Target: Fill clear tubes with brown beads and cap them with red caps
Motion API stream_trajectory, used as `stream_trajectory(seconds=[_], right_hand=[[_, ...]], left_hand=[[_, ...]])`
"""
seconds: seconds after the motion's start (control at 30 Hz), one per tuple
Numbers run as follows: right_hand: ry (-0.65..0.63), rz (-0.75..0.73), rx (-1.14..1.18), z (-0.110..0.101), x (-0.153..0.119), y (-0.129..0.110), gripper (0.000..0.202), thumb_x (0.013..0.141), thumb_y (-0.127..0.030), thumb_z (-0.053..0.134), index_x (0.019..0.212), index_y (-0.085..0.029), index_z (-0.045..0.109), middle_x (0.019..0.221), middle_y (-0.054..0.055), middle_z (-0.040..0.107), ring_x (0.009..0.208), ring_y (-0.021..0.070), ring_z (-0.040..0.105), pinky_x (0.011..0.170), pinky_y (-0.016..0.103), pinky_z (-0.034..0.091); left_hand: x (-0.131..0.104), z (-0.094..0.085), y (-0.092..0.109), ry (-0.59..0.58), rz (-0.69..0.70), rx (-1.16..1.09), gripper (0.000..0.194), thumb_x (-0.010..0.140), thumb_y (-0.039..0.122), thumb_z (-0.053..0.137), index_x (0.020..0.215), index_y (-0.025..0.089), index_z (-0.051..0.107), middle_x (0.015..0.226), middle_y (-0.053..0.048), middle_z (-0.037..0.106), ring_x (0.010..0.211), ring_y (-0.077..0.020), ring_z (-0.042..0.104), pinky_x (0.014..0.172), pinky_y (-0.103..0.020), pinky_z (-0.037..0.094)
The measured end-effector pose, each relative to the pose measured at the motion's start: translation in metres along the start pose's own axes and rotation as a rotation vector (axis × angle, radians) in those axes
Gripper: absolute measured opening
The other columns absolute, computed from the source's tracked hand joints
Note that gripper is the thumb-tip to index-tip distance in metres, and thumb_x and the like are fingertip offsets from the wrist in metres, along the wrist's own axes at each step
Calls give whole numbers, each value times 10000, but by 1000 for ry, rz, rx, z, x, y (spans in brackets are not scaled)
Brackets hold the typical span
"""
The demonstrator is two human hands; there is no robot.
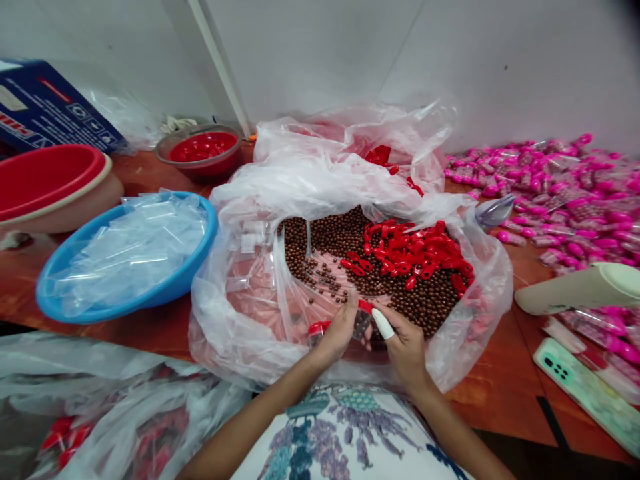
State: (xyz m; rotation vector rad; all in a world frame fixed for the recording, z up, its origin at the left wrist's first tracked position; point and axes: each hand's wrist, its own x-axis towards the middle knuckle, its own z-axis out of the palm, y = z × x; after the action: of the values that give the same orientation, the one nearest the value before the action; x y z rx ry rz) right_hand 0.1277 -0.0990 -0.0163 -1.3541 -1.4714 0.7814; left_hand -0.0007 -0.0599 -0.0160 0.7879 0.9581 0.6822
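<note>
My left hand (341, 333) is closed around a small clear container (362, 324) with brown balls inside. A red cap (365, 307) sits at its top, and I cannot tell whether it is fully seated. On the other side my right hand (406, 347), with a white cover on one finger, pinches at the cap and container. Beneath both hands lies an open clear plastic bag (240, 190) holding loose brown balls (325, 230) and a heap of red caps (415, 250). Beside my left wrist is another red-capped container (318, 329), partly hidden.
Left: a blue basin (213, 230) of clear empty containers, stacked red and white basins (50, 180), a bowl (200, 167) of red pieces and a blue box (55, 107). Right: many pink-capped filled containers (570, 187), a pale cylinder (575, 290), a phone (585, 387) and a scoop (494, 211).
</note>
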Motion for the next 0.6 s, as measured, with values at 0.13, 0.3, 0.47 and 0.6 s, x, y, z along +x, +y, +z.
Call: stream_trajectory(seconds=[0.13,0.3,0.47,0.6], right_hand=[[-32,-57,-38,-2,0,3,357,854,-168,459,1163,-299,580,1091,13,651,980,198,609,871,376,473],[-164,-210,-140,-8,8,4,422,834,-218,533,1248,-277,486,1184,53,586,1097,214,527,941,393,414],[-251,-277,-266,-4,11,4,655,718,-327,675,1297,-215,389,1226,106,530,1127,262,482,945,426,403],[-219,-300,-317,4,9,7,619,723,-309,667,1271,-216,394,1188,102,548,1095,252,499,923,416,416]], left_hand=[[0,2,0,-9,9,-25,726,740,744,225,640,124,588,436,-10,515,364,-115,472,411,-236,394],[-1,-1,4,87,49,-18,639,768,699,298,669,141,594,496,-10,542,421,-105,450,438,-224,365],[-3,-2,6,78,36,26,638,810,659,259,525,153,526,460,-12,493,426,-105,441,453,-230,344],[0,-2,2,121,44,-36,514,821,583,366,565,162,512,467,8,494,412,-100,416,428,-225,314]])
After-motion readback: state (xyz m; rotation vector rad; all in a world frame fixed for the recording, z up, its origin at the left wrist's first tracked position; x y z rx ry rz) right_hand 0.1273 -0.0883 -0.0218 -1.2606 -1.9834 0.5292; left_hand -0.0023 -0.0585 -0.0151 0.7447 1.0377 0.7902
